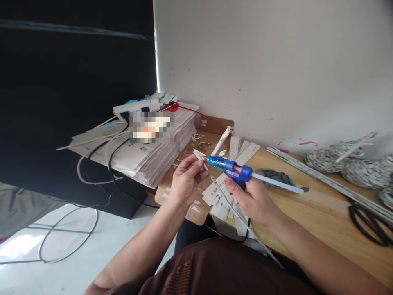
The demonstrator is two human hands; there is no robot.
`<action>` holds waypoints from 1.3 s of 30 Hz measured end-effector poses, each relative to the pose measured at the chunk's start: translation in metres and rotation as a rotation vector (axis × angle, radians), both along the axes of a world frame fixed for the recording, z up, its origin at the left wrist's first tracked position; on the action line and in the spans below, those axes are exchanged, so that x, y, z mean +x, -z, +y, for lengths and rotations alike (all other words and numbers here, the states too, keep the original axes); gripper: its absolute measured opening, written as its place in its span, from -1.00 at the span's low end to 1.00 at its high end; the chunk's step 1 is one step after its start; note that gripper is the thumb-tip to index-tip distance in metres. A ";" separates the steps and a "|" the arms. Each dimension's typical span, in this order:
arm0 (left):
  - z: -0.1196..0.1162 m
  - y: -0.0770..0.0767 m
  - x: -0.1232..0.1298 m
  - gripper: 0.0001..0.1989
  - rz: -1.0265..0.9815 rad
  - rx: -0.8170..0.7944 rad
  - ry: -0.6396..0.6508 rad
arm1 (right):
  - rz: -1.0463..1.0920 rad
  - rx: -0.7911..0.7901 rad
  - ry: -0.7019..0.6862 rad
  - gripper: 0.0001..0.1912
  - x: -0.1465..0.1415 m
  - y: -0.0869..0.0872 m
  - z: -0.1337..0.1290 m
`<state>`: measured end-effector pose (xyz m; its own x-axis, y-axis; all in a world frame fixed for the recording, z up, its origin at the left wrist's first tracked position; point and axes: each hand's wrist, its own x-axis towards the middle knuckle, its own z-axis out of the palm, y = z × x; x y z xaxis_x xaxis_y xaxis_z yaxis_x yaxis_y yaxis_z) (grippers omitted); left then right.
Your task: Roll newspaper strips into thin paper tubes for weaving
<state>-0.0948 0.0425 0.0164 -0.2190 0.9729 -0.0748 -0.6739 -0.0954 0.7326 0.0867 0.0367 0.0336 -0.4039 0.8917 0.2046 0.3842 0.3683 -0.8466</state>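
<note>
My right hand (253, 196) is wrapped round the handle of a blue hot glue gun (231, 168), its nozzle pointing left. A pale glue stick (276, 183) sticks out of the gun's back end. Between the thumb and fingers of my left hand (187, 178) is the end of a thin rolled paper strip (225, 197), which slants down to the right toward my lap. The nozzle meets the strip's white end (199, 154) at my left fingertips; whether it touches cannot be made out.
A tall stack of newspaper (153, 164) bears a white power strip (138, 107) and cables on the left. Paper scraps lie on a brown board (181, 203). Scissors (370, 225), long paper rolls (325, 178) and woven paper bundles (325, 157) are on the wooden table (325, 246).
</note>
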 end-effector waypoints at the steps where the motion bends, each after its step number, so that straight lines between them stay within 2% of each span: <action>1: 0.000 0.000 0.000 -0.72 -0.001 -0.003 0.001 | 0.012 0.000 0.001 -0.71 0.000 0.000 0.000; 9: -0.002 0.001 -0.003 -0.74 0.000 -0.005 0.004 | 0.018 -0.012 0.038 -0.70 -0.001 0.000 0.000; 19: -0.002 0.001 -0.007 -0.75 -0.020 -0.023 0.022 | 0.022 -0.058 -0.004 -0.71 -0.005 0.002 -0.002; 22: -0.003 0.001 -0.008 -0.77 -0.031 -0.020 0.023 | 0.084 -0.074 0.027 -0.69 -0.007 0.005 0.000; 24: -0.003 0.001 -0.009 -0.76 -0.037 -0.024 0.019 | 0.219 -0.144 0.042 -0.67 -0.009 0.006 0.003; 28: -0.007 0.000 -0.014 -0.73 -0.033 -0.018 0.011 | 0.579 -0.448 0.061 -0.62 -0.018 0.004 0.014; 31: -0.013 -0.001 -0.019 -0.74 -0.020 -0.024 -0.001 | 0.746 -0.666 0.190 -0.64 -0.029 0.007 0.030; 33: -0.019 -0.001 -0.023 -0.75 -0.013 -0.029 -0.004 | 0.751 -0.799 0.267 -0.70 -0.037 0.012 0.044; 35: -0.025 -0.002 -0.027 -0.77 -0.010 -0.034 -0.001 | 0.674 -0.865 0.278 -0.72 -0.047 0.019 0.060; 39: -0.036 -0.002 -0.034 -0.79 -0.009 -0.048 0.012 | 0.414 -0.827 0.345 -0.64 -0.066 0.029 0.090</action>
